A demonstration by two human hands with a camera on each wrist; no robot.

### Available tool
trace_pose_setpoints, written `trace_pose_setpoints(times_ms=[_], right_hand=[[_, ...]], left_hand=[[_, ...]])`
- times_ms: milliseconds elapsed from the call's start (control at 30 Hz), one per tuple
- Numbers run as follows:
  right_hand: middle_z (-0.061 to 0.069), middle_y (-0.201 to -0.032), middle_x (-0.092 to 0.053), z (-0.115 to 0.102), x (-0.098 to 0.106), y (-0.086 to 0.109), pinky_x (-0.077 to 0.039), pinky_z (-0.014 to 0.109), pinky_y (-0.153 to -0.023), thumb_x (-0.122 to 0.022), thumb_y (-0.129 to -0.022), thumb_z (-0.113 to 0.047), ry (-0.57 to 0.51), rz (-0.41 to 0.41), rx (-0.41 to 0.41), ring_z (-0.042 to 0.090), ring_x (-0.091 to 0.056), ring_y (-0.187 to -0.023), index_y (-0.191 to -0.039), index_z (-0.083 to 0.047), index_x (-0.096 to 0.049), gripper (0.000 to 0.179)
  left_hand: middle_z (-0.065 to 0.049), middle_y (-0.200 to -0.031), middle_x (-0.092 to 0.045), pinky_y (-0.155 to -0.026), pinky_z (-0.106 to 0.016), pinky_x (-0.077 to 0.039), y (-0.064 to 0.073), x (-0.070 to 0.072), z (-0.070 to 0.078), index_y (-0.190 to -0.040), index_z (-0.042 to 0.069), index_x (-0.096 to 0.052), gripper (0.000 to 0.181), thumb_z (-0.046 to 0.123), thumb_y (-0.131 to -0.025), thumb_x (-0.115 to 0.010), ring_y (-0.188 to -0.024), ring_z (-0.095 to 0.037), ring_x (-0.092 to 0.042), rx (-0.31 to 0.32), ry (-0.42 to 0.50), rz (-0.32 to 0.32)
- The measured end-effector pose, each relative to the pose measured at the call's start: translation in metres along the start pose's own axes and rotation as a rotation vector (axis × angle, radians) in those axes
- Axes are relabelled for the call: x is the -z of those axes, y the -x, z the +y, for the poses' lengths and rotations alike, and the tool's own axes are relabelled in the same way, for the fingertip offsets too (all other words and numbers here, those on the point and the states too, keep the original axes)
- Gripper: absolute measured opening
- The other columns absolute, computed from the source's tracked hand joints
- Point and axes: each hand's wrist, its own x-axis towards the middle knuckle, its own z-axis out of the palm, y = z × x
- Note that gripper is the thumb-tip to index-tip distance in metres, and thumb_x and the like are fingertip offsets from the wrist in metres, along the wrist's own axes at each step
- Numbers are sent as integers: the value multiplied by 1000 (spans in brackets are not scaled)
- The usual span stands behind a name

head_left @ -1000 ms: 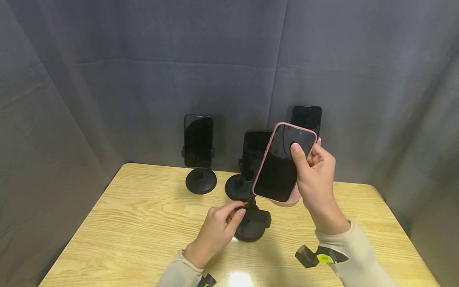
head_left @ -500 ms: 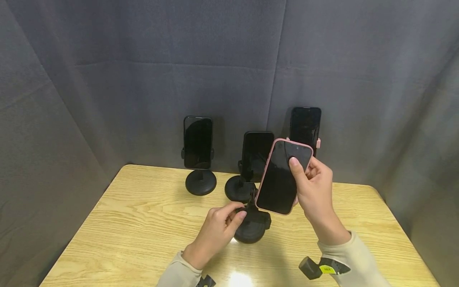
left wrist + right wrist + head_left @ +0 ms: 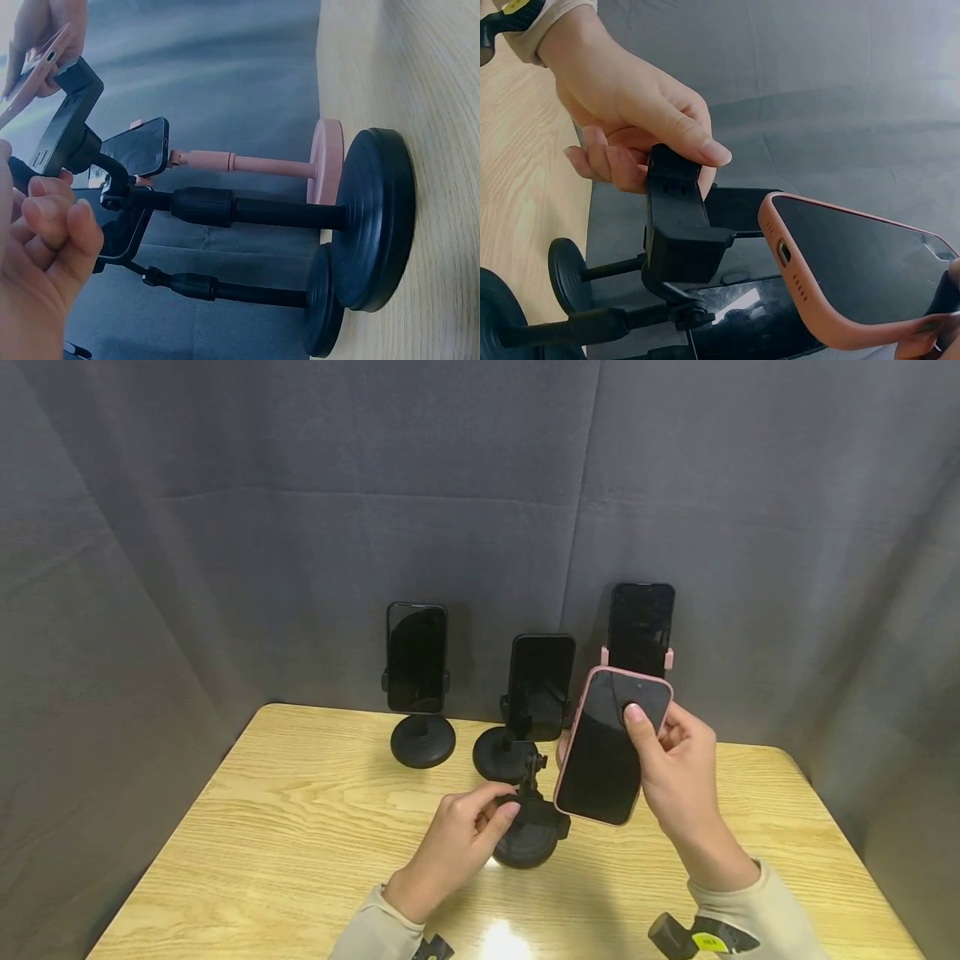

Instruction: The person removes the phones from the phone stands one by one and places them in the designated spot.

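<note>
My left hand [image 3: 453, 845] pinches one end of the black clamp [image 3: 679, 217] on a phone stand, whose round base [image 3: 379, 217] rests on the table. No phone sits in that clamp. Up to its right, my right hand [image 3: 681, 781] grips a smartphone in a pink case [image 3: 603, 768], thumb across the dark screen and fingers behind. The phone leans, its lower end near the clamp but apart from it in the right wrist view. Most of my right fingers are hidden behind the phone.
Behind stand a black holder with a phone [image 3: 417, 658] at left, another black holder with a phone [image 3: 540, 687] in the middle, and a pink holder with a phone [image 3: 642, 625] at right. A grey curtain [image 3: 360, 527] backs the wooden table [image 3: 300, 827].
My right hand has brought the pink-cased phone down and slightly right, uncovering more of the phones behind. My left hand stays on the clamp.
</note>
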Motion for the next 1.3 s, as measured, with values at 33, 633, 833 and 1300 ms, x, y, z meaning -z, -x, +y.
trace_pose_setpoints(times_ms=[33, 633, 833, 1300], right_hand=[[-5, -84, -79, 0, 2, 1, -61, 22, -66, -59, -100, 0, 6, 4, -1, 7, -76, -75, -105, -9, -72, 17], [-6, -80, -78, 14, 33, 23, -60, 23, -58, -55, -101, 0, 34, 4, -64, 8, -76, -68, -100, -12, -71, 20], [-7, -79, -78, 24, 46, 29, -60, 22, -58, -55, -102, -1, 78, -4, -96, 7, -75, -68, -100, -16, -71, 22], [-8, -82, -78, 46, 63, 42, -61, 25, -58, -56, -103, -7, 140, -54, -153, 9, -76, -70, -104, -19, -69, 19]], left_hand=[[5, -62, -52, -47, -11, -34, 0, 0, 0, -108, 4, -70, 20, 20, -103, -60, -55, 8, -34, 1, 7, -1], [-3, -65, -70, -42, -14, -39, 2, 2, -4, -113, 5, -69, 17, 14, -103, -59, -51, 8, -51, 47, 158, -13], [-7, -73, -75, -43, -16, -45, 4, 2, -3, -120, 5, -70, 24, 18, -104, -58, -54, 2, -61, 41, 227, -36], [-28, -97, -75, -57, -22, -54, 4, 6, -2, -136, 5, -61, 35, 18, -104, -58, -54, -6, -61, 276, 547, -214]])
